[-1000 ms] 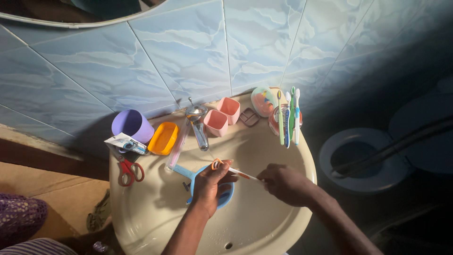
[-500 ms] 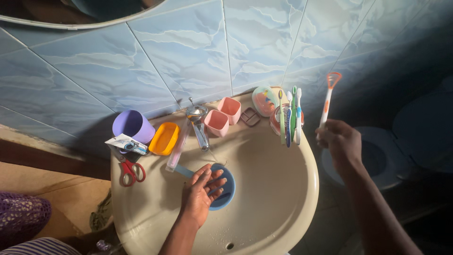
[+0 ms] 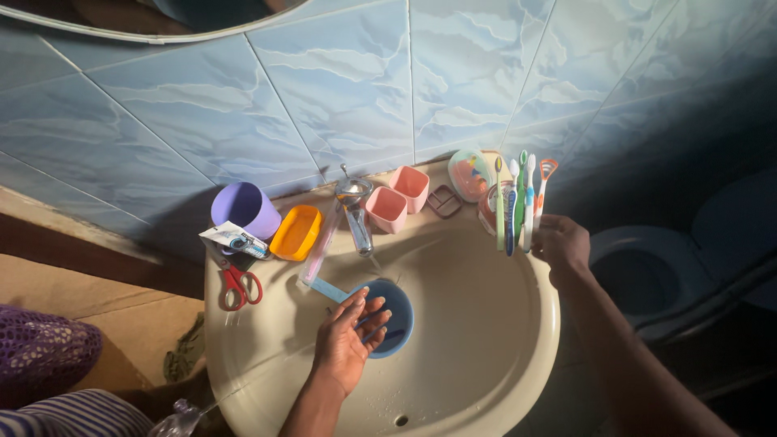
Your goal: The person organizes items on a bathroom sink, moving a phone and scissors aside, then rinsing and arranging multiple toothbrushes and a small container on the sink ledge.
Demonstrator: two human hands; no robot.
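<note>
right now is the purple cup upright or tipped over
Tipped: the purple cup lies on the sink rim, its open mouth facing the camera.

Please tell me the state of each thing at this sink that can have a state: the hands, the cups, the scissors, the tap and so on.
Left hand: open, fingers resting on the blue scoop.
Right hand: closed on the tongue scraper, which stands upright beside the toothbrushes.
Blue scoop: lying in the basin.
Purple cup: tipped, mouth showing.
Pink cups: upright, seemingly empty.
Scissors: closed, lying flat.
Tap: no running water visible.
</note>
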